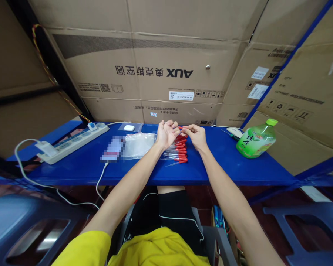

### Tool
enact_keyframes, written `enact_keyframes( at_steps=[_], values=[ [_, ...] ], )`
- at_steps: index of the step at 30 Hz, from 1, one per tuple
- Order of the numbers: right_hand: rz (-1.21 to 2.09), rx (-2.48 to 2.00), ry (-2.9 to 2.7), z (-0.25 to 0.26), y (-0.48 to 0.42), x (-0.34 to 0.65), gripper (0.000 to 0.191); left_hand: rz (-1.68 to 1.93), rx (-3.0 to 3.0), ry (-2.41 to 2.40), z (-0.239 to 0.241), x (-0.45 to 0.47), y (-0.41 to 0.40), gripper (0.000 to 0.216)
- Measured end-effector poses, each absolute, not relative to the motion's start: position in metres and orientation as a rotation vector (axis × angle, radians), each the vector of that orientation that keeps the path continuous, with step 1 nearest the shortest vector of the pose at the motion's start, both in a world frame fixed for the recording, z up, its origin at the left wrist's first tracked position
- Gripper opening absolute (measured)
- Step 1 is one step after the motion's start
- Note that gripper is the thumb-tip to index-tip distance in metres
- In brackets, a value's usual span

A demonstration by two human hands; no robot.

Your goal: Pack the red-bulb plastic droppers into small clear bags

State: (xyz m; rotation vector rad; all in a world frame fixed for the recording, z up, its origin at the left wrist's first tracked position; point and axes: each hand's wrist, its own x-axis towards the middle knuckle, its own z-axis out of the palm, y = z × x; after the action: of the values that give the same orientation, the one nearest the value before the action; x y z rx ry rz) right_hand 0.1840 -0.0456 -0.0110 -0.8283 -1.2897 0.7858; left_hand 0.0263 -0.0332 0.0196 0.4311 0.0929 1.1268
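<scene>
My left hand is turned palm up, its fingers curled at the left end of a slim red-handled tool. The fine detail of that end is too small to make out. From the other side, my right hand pinches the tool's red end between thumb and fingers. Below both hands lies a row of similar red-handled tools, their thin parts pointing left in clear plastic; their exact kind is unclear. Left of the row, partly behind my left forearm, are clear plastic bags.
On the blue table lie a blurred-out phone, a white earbud case and a long power strip with cables. A green drink bottle stands right, near a pale flat object. Cardboard boxes wall the back.
</scene>
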Motion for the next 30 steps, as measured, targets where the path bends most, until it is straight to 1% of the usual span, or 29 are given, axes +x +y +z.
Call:
enact_keyframes(
  at_steps=[16,25,30],
  values=[
    [0.669,-0.839,-1.344,-0.014,-0.046,0.182,0.036,1.090,0.473,0.106,0.019,0.024,-0.034,0.037],
    [0.689,-0.857,-1.390,-0.010,-0.046,0.185,0.040,1.129,0.464,0.126,0.020,0.021,-0.032,0.034],
    [0.761,-0.848,-1.396,-0.009,-0.045,0.188,0.043,1.172,0.556,0.134,0.019,0.016,-0.027,0.035]
  ],
)
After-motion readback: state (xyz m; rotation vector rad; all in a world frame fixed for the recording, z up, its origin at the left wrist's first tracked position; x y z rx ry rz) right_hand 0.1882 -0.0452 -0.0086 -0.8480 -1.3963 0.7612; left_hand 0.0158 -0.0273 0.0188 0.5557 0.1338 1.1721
